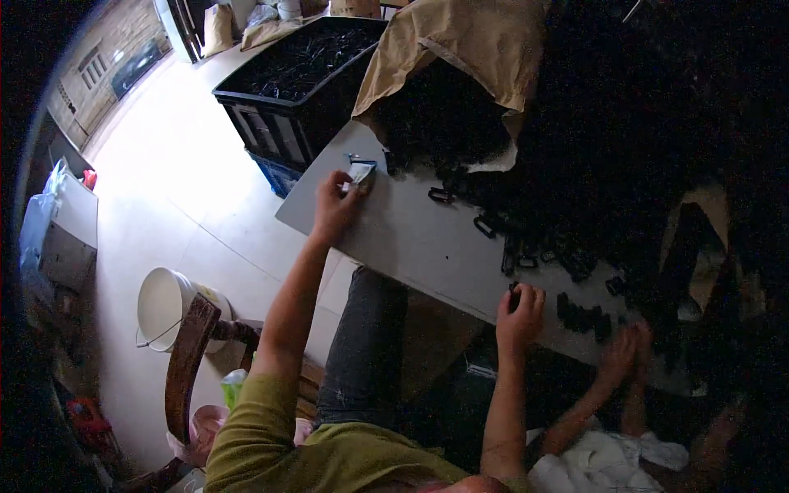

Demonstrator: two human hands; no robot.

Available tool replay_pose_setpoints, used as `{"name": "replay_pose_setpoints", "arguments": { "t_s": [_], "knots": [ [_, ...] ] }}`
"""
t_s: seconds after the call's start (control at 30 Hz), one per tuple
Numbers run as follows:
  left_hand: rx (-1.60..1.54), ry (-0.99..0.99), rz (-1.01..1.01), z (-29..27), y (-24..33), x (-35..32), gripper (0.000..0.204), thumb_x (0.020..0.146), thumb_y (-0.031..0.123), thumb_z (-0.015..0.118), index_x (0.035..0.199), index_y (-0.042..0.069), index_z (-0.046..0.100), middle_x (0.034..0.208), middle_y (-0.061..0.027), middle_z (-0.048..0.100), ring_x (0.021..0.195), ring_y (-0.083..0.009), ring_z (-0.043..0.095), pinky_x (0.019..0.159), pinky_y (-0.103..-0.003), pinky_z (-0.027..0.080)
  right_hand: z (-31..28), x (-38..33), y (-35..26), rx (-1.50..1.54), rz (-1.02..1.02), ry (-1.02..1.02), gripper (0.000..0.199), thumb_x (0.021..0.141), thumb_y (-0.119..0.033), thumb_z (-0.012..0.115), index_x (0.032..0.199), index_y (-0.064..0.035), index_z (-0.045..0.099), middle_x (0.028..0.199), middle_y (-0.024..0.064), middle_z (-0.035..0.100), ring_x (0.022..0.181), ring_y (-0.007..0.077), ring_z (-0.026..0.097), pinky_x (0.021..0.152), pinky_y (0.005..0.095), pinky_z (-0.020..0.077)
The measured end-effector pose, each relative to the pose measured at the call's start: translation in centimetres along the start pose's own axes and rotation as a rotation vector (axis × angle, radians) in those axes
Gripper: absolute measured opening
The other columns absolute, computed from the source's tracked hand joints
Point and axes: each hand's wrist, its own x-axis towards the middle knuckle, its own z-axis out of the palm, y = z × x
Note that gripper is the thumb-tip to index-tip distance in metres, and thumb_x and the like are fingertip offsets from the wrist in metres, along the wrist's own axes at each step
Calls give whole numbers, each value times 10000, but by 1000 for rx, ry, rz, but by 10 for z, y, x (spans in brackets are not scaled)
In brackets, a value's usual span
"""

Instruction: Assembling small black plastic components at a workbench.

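Note:
My left hand [335,205] reaches to the far left corner of the white table [427,251]. Its thumb and fingers close on the near end of a small white and dark-blue packet [362,171]. Close to the table's front edge, my right hand [523,316] is curled around a small black plastic piece [514,297], partly hidden by the fingers. Beyond it, several black oblong loop-shaped pieces [486,226] lie loose on the tabletop. The dark right side hides much of the pile.
A large brown paper sack [468,41] lies with its mouth open over black pieces. Behind the table stands a full black crate [288,103]. To my right are another person's hands [625,353]. A white bucket [164,308] and a wooden chair [193,353] stand at left.

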Motion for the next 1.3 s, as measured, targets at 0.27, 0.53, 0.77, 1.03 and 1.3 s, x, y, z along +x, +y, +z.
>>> {"name": "replay_pose_setpoints", "arguments": {
  "t_s": [0.27, 0.53, 0.77, 1.03, 1.3],
  "knots": [
    [-746, -405, -436, -13, 92, -35, 224, 841, 180, 662, 1006, 49, 585, 938, -36, 592, 846, -135, 556, 774, -257, 451, 5, 3, 10, 102, 66, -49, 166, 850, -172, 639, 914, -70, 524, 862, 93, 517, 799, 285, 560, 626, 382, 473],
    [-1165, -1090, -613, 98, 228, -105, 198, 863, 121, 622, 1042, 61, 560, 964, -37, 573, 887, -136, 536, 766, -276, 450, 38, 1, -1, 415, 226, -56, 174, 844, -223, 577, 928, -74, 549, 868, 141, 556, 803, 329, 571, 685, 422, 465],
    [-1063, -1532, -675, 162, 314, -165, 159, 882, 123, 608, 1025, 84, 553, 999, 1, 546, 920, -119, 521, 793, -275, 431, 71, -2, -9, 309, 129, -27, 289, 783, -130, 668, 1015, -42, 521, 1031, 168, 531, 772, 325, 564, 617, 421, 472],
    [-1155, -1521, -745, 178, 323, -183, 128, 889, 102, 588, 1005, 78, 540, 990, -3, 548, 910, -117, 522, 793, -285, 433, 59, -3, -14, 299, 20, 176, 352, 841, -205, 651, 1116, -24, 523, 1133, 196, 505, 858, 309, 585, 734, 415, 502],
    [-1057, -1065, -430, 150, 311, -153, 174, 889, 100, 591, 1045, 60, 523, 990, -11, 543, 897, -113, 517, 807, -272, 422, -49, -57, 21, 589, 488, 310, 186, 857, -141, 648, 962, -6, 574, 897, 89, 576, 825, 170, 575, 705, 286, 454]
  ]
}}
